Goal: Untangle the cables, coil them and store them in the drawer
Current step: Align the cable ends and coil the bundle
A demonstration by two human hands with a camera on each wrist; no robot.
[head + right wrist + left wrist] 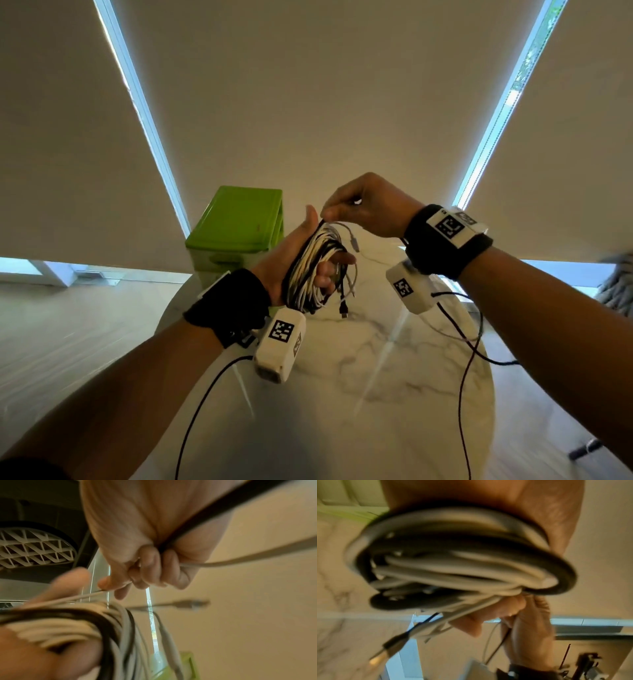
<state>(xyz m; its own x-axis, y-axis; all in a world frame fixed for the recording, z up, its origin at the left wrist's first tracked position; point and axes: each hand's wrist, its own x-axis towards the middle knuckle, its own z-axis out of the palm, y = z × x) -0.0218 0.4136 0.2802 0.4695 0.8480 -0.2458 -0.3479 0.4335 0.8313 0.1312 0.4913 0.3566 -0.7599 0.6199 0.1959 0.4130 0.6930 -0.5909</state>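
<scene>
A bundle of black and white cables (313, 270) is wound in loops round my left hand (301, 253), held up over the table. Its fingers curl round the loops and the thumb points up. The same coil (453, 561) fills the left wrist view, blurred, with a black plug (392, 645) hanging down. My right hand (363, 209) is just above the coil and pinches a white and a black strand (106, 592) at its top. Loose plug ends (344, 310) dangle below the coil. The green drawer unit (236, 233) stands behind my left hand, its drawers closed.
A white marble round table (376, 377) lies under both hands. Thin cables (459, 342) trail over its right side. Beige roller blinds cover the windows behind. A dark chair leg (582, 450) shows at the lower right, past the table's edge.
</scene>
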